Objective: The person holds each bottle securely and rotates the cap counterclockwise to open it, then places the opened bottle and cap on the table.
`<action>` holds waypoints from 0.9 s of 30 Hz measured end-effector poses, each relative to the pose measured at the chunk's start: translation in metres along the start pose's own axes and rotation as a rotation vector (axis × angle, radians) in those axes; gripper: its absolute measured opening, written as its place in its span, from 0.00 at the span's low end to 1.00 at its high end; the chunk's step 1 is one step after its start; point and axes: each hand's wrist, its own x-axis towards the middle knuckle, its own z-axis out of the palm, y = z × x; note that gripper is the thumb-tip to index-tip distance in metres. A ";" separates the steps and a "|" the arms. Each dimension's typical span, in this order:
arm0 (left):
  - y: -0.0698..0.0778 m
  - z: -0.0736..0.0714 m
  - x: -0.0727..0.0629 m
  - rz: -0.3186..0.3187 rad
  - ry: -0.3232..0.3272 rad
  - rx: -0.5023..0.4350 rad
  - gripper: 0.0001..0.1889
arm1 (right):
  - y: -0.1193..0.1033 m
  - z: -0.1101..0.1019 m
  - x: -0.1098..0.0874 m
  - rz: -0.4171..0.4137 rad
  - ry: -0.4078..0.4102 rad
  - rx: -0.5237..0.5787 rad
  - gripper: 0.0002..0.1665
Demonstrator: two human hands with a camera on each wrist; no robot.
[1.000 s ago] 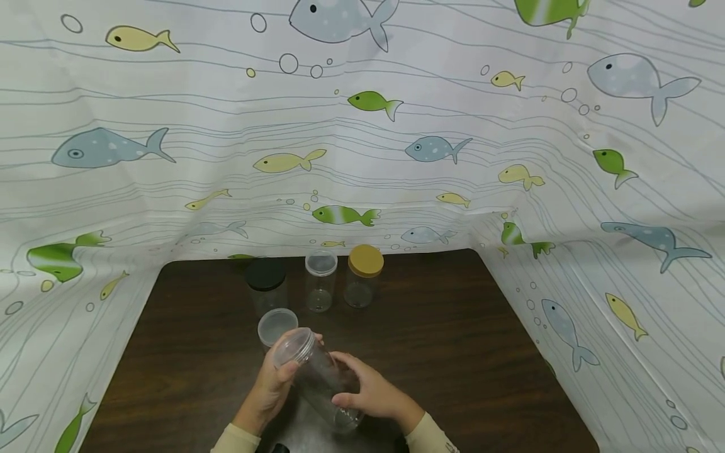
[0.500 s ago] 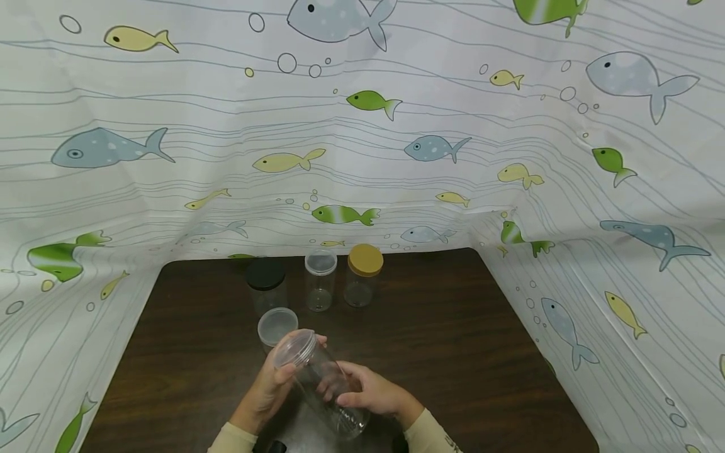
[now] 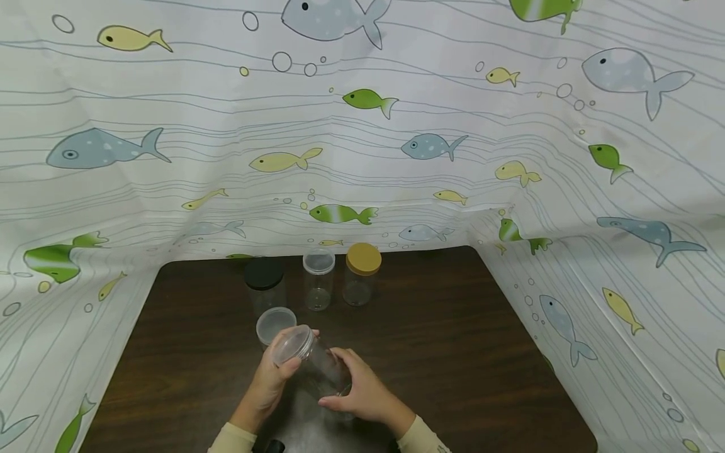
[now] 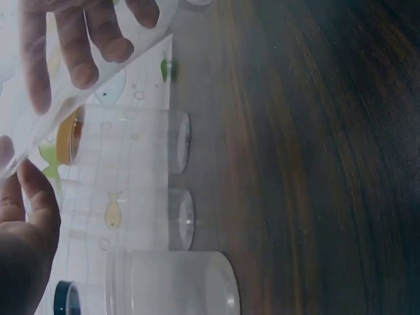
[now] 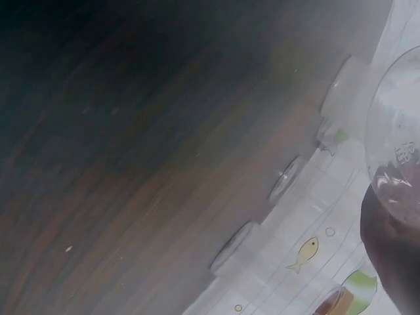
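A tall clear plastic jar (image 3: pixel 325 374) with a translucent lid (image 3: pixel 291 346) is held tilted above the front of the table, its lid end up and to the left. My left hand (image 3: pixel 267 377) grips it near the lid, thumb at the neck. Lower down, my right hand (image 3: pixel 365 390) grips the body, with thumb and fingers on either side. In the left wrist view, fingers (image 4: pixel 82 72) show through the clear wall of the jar. The right wrist view catches the rounded base of the jar (image 5: pixel 397 141) beside the right hand (image 5: pixel 390 252).
Just beyond the left hand stands a jar with a translucent lid (image 3: pixel 275 324). Farther back are jars with a black lid (image 3: pixel 264 274), a white-rimmed lid (image 3: pixel 319 261) and a yellow lid (image 3: pixel 364 258). A fish-print sheet (image 3: pixel 362 182) surrounds the dark wooden table (image 3: pixel 470 352).
The jar's base swung down and right, then back up and left, looking shorter now. My right hand moved along with it, while the left hand stayed near the lid.
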 end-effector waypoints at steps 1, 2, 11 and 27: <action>0.000 0.000 0.001 0.011 0.000 0.002 0.23 | -0.001 0.001 0.001 0.003 0.007 -0.012 0.49; 0.000 0.000 0.001 0.016 0.004 0.000 0.23 | -0.002 0.001 0.001 -0.001 0.011 -0.024 0.49; -0.003 0.002 -0.001 0.043 0.016 0.018 0.21 | 0.003 -0.012 0.003 0.041 -0.204 0.209 0.53; -0.001 0.011 -0.003 -0.057 0.110 0.036 0.19 | 0.011 -0.011 -0.002 0.074 -0.156 0.200 0.46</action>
